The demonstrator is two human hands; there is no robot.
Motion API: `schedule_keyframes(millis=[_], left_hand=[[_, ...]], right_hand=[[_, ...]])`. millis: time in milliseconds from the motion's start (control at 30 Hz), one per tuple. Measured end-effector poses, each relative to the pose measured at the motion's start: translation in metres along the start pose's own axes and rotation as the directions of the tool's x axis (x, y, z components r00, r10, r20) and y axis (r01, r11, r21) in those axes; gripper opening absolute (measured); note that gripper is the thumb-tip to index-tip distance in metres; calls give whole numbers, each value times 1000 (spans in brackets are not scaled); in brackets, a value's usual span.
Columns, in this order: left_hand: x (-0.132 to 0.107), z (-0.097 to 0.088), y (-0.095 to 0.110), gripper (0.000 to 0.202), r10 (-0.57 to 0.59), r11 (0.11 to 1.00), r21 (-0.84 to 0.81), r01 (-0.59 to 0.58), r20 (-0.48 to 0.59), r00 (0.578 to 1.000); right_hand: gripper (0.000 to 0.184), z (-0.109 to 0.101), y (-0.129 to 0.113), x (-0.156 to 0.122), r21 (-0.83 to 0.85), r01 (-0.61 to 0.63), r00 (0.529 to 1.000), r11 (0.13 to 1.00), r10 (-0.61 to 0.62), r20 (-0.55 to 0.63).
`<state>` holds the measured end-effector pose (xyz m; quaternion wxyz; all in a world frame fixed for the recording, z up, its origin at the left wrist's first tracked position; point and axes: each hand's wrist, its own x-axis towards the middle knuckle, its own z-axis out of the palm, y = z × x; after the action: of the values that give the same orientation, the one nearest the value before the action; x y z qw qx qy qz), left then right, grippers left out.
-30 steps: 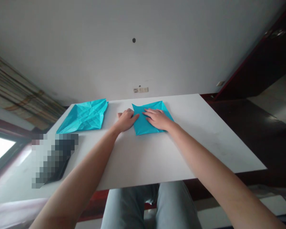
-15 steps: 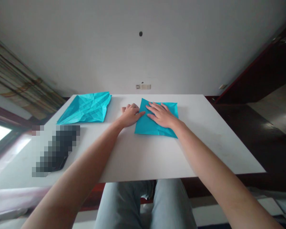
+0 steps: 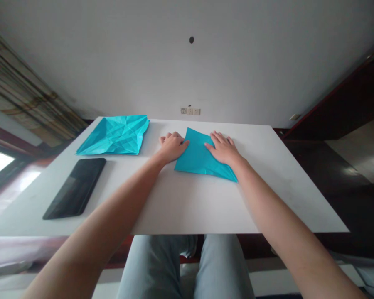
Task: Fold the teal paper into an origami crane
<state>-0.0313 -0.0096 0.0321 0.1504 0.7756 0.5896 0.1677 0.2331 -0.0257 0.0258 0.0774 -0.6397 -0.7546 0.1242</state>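
both the left hand (image 3: pixel 172 147) and the right hand (image 3: pixel 223 149) lie open, gripping nothing, the left just touching the folded turquoise paper (image 3: pixel 199 158), which slants under the right.

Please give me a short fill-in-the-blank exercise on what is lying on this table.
The creased sheet lies to the ____ of the folded sheet.
The black tablet lies flat on the ____ table.
The left hand and the right hand both lie palm ____ beside the folded sheet.

Missing words: left, white, down.
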Motion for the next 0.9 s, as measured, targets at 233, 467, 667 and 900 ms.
schedule_keyframes(millis=[233, 467, 667, 900], left_hand=[[-2, -2, 9, 52, -125, 991, 35, 128, -64, 990], [-3, -12, 9, 51, -248, 969, -77, 236, -285, 926], [3, -12, -7, 53, -205, 959, -270, 84, -459, 864], [9, -33, -29, 60, -187, 930, -352, -106, -702, 687]], right_hand=[[93, -8, -22, -13, 6, 258, 966, 966, -258, 4], [98, -10, -24, -18, -67, 130, 985, 989, -120, 127], [88, -19, -8, -13, -97, -211, 977, 973, 214, 25], [86, -15, -4, -11, -63, -94, 996, 994, 94, -3]])
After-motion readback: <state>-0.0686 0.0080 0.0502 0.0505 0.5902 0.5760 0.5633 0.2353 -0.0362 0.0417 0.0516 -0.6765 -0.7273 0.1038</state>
